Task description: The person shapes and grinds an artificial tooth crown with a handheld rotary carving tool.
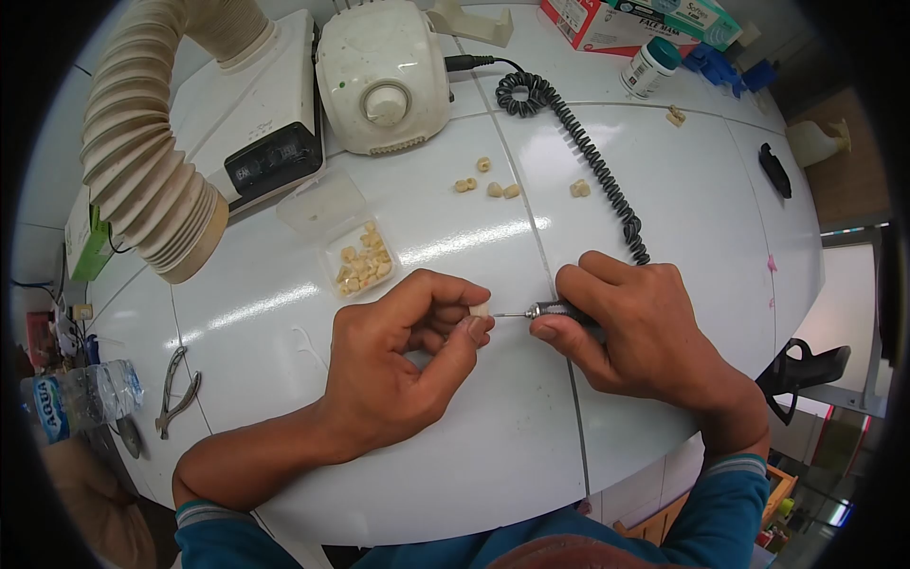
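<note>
Between the thumb and fingers of my left hand [408, 356] is a small whitish tooth-like piece [480, 310]. My right hand [630, 327] is wrapped round a dark rotary handpiece [561, 312], whose thin metal bit points left and reaches the piece or stops very near it; exact contact is hard to tell. A black coiled cord [592, 147] runs from the cream control unit [382, 81] towards my right hand. Beyond my left hand, an open clear box [329, 248] holds several yellowish tooth-like pieces [365, 261]. More such pieces [495, 190] lie loose on the white table [445, 484].
A ribbed hose [142, 142] hangs at the upper left. Pliers [177, 394] and a plastic bottle [81, 398] are at the left. At the back right stand a white jar [650, 68] and mask boxes [607, 28]. Part of another person [100, 503] shows at the lower left.
</note>
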`<move>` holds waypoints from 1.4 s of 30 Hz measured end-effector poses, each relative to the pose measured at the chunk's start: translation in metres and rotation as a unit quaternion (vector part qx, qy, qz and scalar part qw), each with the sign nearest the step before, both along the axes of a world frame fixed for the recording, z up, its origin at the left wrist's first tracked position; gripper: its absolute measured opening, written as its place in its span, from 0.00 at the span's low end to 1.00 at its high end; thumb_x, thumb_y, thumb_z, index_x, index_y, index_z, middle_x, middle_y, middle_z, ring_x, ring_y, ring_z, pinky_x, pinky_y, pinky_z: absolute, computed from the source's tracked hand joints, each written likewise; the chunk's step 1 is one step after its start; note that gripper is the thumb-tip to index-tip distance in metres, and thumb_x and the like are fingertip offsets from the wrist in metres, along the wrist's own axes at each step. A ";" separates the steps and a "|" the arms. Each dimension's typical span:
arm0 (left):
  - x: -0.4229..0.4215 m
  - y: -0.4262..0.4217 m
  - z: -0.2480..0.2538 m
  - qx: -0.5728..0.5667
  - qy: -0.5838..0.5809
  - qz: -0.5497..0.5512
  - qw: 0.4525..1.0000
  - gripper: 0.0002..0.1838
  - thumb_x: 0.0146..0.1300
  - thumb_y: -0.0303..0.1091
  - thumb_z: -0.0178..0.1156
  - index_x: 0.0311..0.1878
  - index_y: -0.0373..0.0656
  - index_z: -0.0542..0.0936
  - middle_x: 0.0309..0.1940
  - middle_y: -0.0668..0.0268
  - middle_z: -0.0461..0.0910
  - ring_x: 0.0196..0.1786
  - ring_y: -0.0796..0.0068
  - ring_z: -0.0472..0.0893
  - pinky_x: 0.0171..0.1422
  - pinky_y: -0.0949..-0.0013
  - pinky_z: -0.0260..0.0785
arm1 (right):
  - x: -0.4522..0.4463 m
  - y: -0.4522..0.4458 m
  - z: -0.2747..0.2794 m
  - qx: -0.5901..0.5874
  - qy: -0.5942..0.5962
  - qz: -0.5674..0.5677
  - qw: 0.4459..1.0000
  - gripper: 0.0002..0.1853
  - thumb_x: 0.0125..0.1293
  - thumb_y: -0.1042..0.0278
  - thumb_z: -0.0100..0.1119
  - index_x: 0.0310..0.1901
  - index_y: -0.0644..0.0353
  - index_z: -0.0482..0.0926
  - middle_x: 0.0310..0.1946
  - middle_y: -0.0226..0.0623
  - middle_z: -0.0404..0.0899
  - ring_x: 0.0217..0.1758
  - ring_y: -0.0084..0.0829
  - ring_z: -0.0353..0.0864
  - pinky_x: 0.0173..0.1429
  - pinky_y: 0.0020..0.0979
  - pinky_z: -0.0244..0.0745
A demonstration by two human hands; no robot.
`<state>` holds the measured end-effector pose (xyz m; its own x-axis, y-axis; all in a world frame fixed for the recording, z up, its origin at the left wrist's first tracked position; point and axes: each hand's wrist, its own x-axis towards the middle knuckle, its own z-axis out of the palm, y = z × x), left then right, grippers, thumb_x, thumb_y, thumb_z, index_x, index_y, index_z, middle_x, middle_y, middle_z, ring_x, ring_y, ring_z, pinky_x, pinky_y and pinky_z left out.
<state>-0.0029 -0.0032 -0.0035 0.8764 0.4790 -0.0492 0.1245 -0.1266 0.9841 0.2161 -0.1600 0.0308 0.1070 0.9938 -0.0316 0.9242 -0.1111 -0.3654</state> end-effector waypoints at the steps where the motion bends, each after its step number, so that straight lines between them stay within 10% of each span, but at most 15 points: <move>1: 0.000 0.000 0.001 -0.004 0.005 -0.001 1.000 0.10 0.82 0.21 0.65 0.61 0.29 0.83 0.47 0.55 0.94 0.50 0.72 0.95 0.44 0.76 0.85 | 0.000 0.000 0.000 -0.002 -0.001 0.001 1.000 0.26 0.82 0.40 0.69 0.39 0.59 0.85 0.25 0.36 0.79 0.18 0.39 0.79 0.23 0.43 0.70; 11: 0.000 0.002 0.000 0.014 0.008 -0.034 0.999 0.11 0.77 0.16 0.68 0.59 0.28 0.84 0.52 0.54 0.91 0.57 0.67 0.95 0.58 0.73 0.90 | -0.001 0.000 -0.001 0.004 -0.010 0.005 1.000 0.26 0.82 0.40 0.68 0.39 0.59 0.85 0.25 0.35 0.79 0.17 0.37 0.79 0.22 0.42 0.69; 42: 0.002 0.005 0.004 0.038 0.007 -0.055 0.998 0.10 0.75 0.16 0.68 0.56 0.29 0.84 0.49 0.55 0.93 0.54 0.67 0.96 0.56 0.74 0.90 | -0.002 -0.001 -0.002 -0.005 -0.034 0.022 0.999 0.26 0.81 0.38 0.70 0.38 0.57 0.85 0.26 0.35 0.78 0.17 0.37 0.79 0.22 0.41 0.69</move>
<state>-0.0010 0.0016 0.0003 0.9235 0.3824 -0.0293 0.1194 -0.2139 0.9695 0.2137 -0.1610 0.0291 0.0661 0.9972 -0.0354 0.9511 -0.0737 -0.3000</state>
